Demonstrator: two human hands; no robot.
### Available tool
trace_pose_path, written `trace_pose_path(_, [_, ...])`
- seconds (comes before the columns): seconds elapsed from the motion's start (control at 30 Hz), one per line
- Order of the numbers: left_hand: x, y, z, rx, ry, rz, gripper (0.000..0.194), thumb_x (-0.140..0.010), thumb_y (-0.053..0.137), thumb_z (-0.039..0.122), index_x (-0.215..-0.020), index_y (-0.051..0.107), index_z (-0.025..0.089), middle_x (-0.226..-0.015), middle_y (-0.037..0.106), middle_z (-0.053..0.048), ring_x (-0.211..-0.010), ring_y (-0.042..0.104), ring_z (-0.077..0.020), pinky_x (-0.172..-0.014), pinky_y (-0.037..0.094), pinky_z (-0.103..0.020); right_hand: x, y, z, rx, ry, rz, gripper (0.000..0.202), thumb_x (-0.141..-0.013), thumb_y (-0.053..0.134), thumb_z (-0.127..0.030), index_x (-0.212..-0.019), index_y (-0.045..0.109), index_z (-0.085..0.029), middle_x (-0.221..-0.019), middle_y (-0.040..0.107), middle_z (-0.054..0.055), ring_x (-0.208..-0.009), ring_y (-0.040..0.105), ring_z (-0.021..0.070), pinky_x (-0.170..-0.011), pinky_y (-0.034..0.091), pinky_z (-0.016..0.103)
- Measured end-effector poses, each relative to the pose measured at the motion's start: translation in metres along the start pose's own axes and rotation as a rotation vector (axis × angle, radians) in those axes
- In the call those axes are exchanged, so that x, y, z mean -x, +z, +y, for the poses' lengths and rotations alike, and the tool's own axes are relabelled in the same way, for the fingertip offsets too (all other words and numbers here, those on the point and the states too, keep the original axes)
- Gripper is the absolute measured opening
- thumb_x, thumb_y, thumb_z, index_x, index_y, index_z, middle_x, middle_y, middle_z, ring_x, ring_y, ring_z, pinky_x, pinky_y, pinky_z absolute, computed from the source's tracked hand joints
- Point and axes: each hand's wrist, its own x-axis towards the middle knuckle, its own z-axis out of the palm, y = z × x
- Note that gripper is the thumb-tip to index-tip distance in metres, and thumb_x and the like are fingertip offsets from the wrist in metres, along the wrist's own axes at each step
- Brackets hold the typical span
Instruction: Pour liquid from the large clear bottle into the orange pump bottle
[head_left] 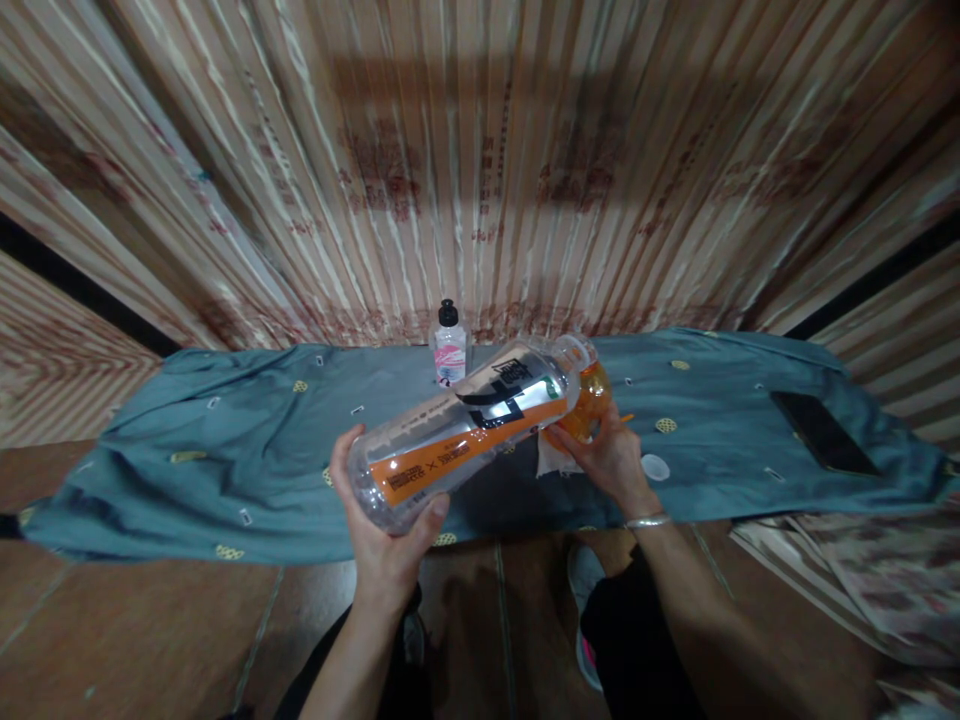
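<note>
The head camera looks forward, down onto the nearby teal cloth (pixel 262 450).

Orange bottle (pixel 592 393) part-hidden by right hand (pixel 609 455), curtain lettering (pixel 487 170) blurred, left forearm (pixel 351 655) cropped

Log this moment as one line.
left hand: holding large clear bottle, tilted | right hand: holding orange container | black-capped bottle: upright on cloth
</note>
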Motion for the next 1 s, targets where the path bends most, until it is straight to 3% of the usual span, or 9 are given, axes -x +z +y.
trace_pose_path(0.33, [0.0,0.002,0.005,0.037,0.011,0.002,0.09,-0.056,0.088,0.036,-0.134,0.045,0.027,-0.117,0.057,-0.005,-0.099,0.061,-0.0207,-0.087,0.051,-0.032,0.0,-0.002,-0.002,-0.022,0.011,0.001,0.102,-0.068,0.046,-0.097,-0.124,0.059,-0.012,-0.097,0.076,0.019,-0.082,0.074,0.0355,-0.068,0.058,0.043])
trace_pose_path(0.67, [-0.005,-0.005,-0.005,0.032,0.069,-0.02,0.092,-0.053,0.089,0.033,-0.134,0.045,0.025,-0.115,0.059,-0.005,-0.098,0.063,-0.0198,-0.084,0.052,-0.03,-0.004,-0.004,0.005,-0.019,-0.027,0.06,0.103,-0.069,0.047,-0.095,-0.126,0.057,-0.01,-0.098,0.076,0.02,-0.084,0.074,0.0347,-0.07,0.057,0.042])
trace_pose_path(0.8, [-0.005,-0.006,-0.006,0.038,0.054,-0.055,0.093,-0.054,0.09,0.031,-0.135,0.044,0.026,-0.117,0.06,-0.005,-0.099,0.063,-0.0201,-0.085,0.053,-0.03,-0.005,-0.004,0.01,-0.01,-0.062,0.087,0.103,-0.071,0.044,-0.095,-0.128,0.057,-0.01,-0.101,0.076,0.02,-0.086,0.074,0.0344,-0.072,0.057,0.042])
trace_pose_path(1.0, [-0.001,0.001,0.001,0.058,0.015,-0.008,0.091,-0.055,0.089,0.035,-0.135,0.045,0.026,-0.116,0.059,-0.005,-0.097,0.062,-0.0196,-0.083,0.053,-0.03,-0.006,-0.003,0.013,0.0,-0.055,0.09,0.104,-0.07,0.044,-0.095,-0.128,0.056,-0.01,-0.102,0.076,0.021,-0.087,0.074,0.0342,-0.073,0.058,0.043])
